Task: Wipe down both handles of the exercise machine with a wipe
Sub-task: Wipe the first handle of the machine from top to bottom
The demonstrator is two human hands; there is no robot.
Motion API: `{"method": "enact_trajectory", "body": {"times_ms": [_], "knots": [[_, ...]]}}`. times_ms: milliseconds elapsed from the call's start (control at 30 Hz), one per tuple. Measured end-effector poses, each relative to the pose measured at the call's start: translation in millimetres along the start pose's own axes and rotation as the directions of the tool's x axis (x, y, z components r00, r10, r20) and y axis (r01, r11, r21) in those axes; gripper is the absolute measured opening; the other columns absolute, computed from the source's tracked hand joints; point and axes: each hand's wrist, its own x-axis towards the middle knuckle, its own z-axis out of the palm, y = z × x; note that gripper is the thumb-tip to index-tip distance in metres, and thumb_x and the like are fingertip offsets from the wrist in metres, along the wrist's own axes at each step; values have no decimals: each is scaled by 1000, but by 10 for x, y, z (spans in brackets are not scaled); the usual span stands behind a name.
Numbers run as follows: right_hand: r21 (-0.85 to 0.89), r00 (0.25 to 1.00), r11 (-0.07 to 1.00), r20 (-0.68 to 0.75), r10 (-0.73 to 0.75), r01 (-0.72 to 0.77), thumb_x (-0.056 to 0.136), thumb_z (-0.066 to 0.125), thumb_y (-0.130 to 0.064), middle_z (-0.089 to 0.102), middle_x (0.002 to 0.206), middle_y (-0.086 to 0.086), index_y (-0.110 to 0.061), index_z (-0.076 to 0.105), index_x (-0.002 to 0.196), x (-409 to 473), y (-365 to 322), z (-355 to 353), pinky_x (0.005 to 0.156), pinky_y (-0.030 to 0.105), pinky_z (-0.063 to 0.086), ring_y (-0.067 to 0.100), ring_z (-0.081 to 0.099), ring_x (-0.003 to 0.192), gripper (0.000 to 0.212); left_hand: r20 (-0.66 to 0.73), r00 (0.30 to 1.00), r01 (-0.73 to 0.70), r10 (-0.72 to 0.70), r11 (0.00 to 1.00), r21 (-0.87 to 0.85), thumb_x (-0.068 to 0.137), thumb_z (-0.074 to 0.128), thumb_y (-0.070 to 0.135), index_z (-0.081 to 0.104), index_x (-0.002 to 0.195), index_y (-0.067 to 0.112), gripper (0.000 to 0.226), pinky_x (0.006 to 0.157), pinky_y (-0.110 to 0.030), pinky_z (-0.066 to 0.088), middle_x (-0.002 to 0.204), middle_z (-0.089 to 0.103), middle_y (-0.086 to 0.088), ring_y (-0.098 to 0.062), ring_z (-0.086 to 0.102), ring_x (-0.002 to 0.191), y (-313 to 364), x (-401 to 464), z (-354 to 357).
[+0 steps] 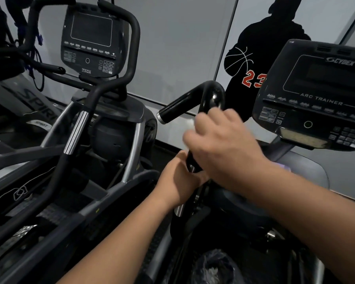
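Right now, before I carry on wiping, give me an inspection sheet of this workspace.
Surface: dark machine frame and floor; nothing seen loose on it.
Job's things: black handle, glossy at the bend; wipe barely visible, blurred, under the right hand.
Clutter: crumpled dark item at bottom, unclear.
Hands: left hand grips the handle low; right hand wraps it higher.
Cables: blue cords hanging at far left.
Surroundings: Arc Trainer console, second console, basketball mural.

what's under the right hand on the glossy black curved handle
The right hand wraps the glossy black curved handle; a whitish blur at its fingers may be the wipe. The palm covers the rest.
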Motion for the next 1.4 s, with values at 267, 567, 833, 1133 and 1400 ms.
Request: {"method": "enact_trajectory", "body": {"times_ms": [267,567,833,1133,1400], "knots": [[-157,994,986,81,75,-62,81,53,-9,57,78,14,-9,59,79,269,164,-128,67,40,28,33,55,76,6,54,998,-28,22,994,108,88,74,36,58,117,21,36,75,-22,50,103,66,8,-9,63,90,-46,0,1],[-172,983,985,176,48,-18,89,40,-13,58,79,9,-13,59,91,373,241,-209,70,39,26,30,53,75,19,31,998,51,-51,999,-7,86,72,41,56,108,26,31,84,-35,55,98,66,0,-15,65,92,-68,12,59],[-86,997,996,73,11,-5,87,41,-7,58,72,14,-8,60,91,93,265,-73,64,38,25,30,53,64,20,31,997,74,-75,996,49,88,69,43,53,108,30,29,65,-22,44,92,62,13,-8,61,85,-53,24,70],[76,998,997,-57,27,-23,83,57,-7,50,72,9,-11,58,90,-354,121,186,62,38,27,27,45,64,8,16,999,34,-35,999,39,79,61,51,55,101,30,30,67,-31,50,90,66,8,-14,64,85,-31,33,106],[283,976,945,-90,198,-166,92,45,-8,49,75,12,-10,55,85,-652,-163,419,59,42,34,29,45,66,13,26,996,85,-82,992,-90,64,55,55,56,90,26,39,71,-48,56,84,64,4,-15,61,74,-20,57,130]]}}
